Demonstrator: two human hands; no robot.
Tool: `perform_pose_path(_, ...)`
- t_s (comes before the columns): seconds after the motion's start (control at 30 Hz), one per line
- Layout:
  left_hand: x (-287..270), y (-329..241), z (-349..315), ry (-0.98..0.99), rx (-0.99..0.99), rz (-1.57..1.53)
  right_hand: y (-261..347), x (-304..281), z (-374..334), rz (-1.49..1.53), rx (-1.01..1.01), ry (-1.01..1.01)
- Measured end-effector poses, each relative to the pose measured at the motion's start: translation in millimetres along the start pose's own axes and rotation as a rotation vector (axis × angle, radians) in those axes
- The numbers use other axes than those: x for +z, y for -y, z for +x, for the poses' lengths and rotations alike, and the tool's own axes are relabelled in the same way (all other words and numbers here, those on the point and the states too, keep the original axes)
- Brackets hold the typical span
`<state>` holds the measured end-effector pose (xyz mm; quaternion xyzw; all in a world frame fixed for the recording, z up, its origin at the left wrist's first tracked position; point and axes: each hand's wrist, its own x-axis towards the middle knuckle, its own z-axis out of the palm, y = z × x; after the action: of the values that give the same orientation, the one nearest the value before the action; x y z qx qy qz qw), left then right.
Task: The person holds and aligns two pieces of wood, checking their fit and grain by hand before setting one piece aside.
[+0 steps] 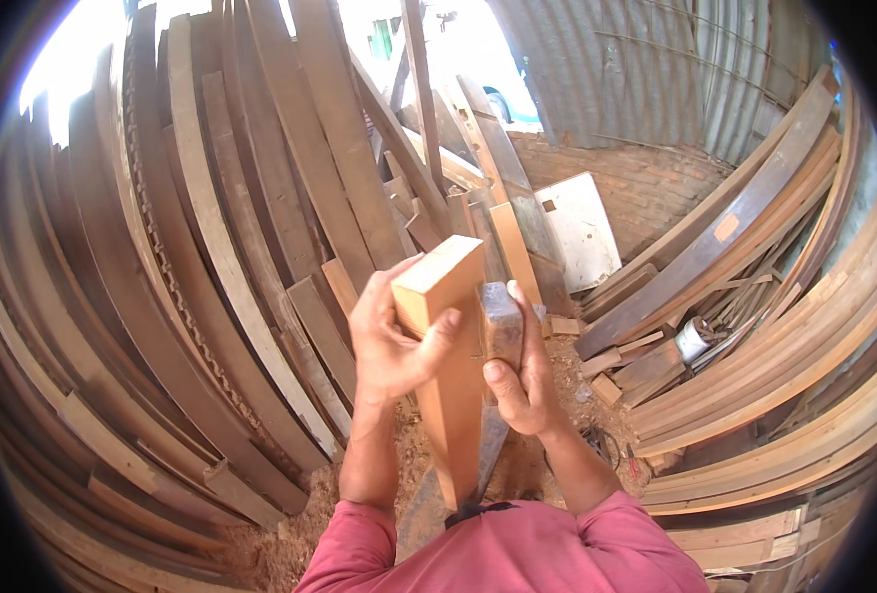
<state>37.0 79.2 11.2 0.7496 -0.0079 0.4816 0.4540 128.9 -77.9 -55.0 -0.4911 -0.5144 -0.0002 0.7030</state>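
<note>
A thick, light orange-brown wooden plank (453, 395) stands on end in front of me, its upper end tilted away. My left hand (387, 331) grips it near the top, the thumb lying across the near face and the fingers round the left side. On the plank's right side, my right hand (524, 381) is closed round a small block (502, 321) with a worn brown side and a greyish end. The block is close against the plank; whether they touch, I cannot tell. The plank's lower end runs down to my pink shirt, which hides what lies beneath.
Long boards (231, 217) lean upright all along the left. More planks (754, 376) are stacked at the right, near a small white can (693, 341). A white panel (582, 232) stands behind, below corrugated metal sheets (656, 69). Sawdust (409, 460) covers the ground.
</note>
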Motion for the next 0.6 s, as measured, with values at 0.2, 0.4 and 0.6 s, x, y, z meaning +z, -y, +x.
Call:
perform_pose_path(0.2, 4.0, 21.3, -15.3, 0.225, -0.155, -0.678, 5.7, 14.6, -1.3, -0.043, -0.054, 0.018)
perform_pose_path(0.4, 25.9, 26.2, -14.3, 0.199, -0.214, -0.577, 24.5, 6.9, 20.0, -0.063, -0.071, 0.013)
perform_pose_path(0.6, 48.1, 38.9, -19.8, 0.180, -0.141, -0.529, 23.4, 2.8, 29.7, -0.192, -0.174, -0.073)
